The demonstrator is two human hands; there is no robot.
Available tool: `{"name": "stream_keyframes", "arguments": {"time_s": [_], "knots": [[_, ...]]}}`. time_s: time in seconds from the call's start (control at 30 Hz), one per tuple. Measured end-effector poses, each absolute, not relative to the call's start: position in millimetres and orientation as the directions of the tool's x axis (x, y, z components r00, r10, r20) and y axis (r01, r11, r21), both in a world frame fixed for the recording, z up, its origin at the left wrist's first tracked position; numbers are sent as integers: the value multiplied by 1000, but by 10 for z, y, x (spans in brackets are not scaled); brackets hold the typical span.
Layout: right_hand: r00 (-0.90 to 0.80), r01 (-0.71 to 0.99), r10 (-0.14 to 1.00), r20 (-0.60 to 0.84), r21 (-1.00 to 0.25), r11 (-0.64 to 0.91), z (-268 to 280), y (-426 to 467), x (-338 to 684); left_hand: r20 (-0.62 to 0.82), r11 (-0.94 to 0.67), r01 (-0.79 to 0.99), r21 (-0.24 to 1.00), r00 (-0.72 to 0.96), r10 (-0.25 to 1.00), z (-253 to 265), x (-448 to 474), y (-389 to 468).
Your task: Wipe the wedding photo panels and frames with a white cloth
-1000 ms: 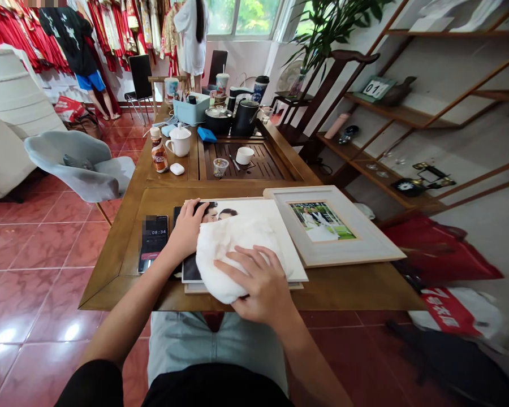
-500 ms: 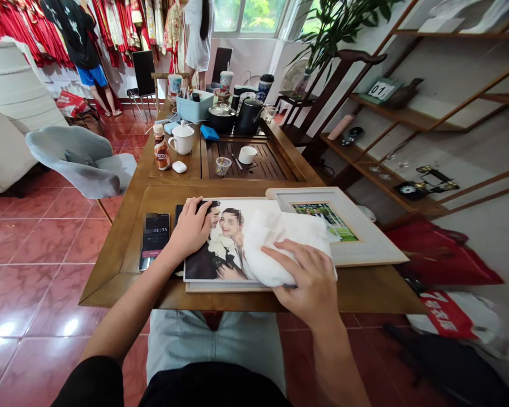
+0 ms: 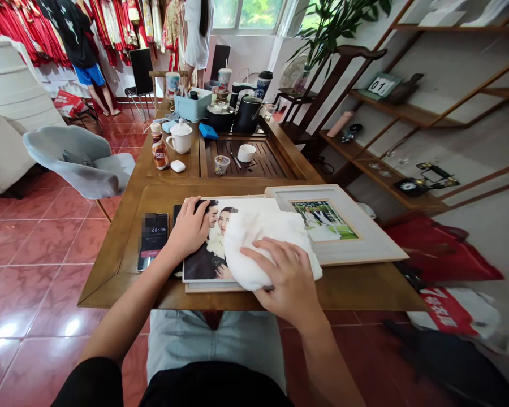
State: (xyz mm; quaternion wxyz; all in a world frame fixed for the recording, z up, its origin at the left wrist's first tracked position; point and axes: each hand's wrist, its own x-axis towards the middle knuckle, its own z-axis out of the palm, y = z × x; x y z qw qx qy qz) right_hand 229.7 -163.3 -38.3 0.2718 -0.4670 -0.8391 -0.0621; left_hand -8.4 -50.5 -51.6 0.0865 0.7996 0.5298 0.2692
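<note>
One photo (image 3: 201, 264), by the bench's (image 3: 110, 282) near edge, steadied by the spread left hand (image 3: 190, 226); cloth (image 3: 258, 229), held by the right hand (image 3: 285, 272), best kept flat.

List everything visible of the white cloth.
The white cloth looks soft and slightly fluffy, plain, with no print showing. It is bunched into a rounded pad with creases on top. It lies over the right part of the large couple photo, its right edge overlapping the near-left corner of the framed picture in view; contact there can't be told. The right hand rests on it, fingers spread, hiding part of it. Its underside is hidden.
</note>
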Motion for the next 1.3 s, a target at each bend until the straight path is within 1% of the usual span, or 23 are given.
{"name": "stream_keyframes", "arguments": {"time_s": [0.2, 0.4, 0.8, 1.13, 1.3], "knots": [[-415, 834, 788, 454, -155, 529, -315, -1364, 2290, 318, -408, 810, 422, 289, 903, -494, -69, -511], [-415, 845, 833, 365, -185, 502, -273, -1130, 2285, 330, -414, 816, 402, 293, 897, -530, -81, -497], [-397, 860, 838, 374, -166, 482, -319, -1022, 2273, 345, -428, 815, 391, 301, 889, -531, -76, -496], [-427, 841, 809, 403, -153, 520, -341, -1501, 2290, 364, -442, 808, 390, 305, 880, -534, -74, -493], [-452, 830, 799, 396, -142, 540, -331, -1632, 2320, 358, -433, 810, 396, 299, 885, -514, -64, -510]]}}
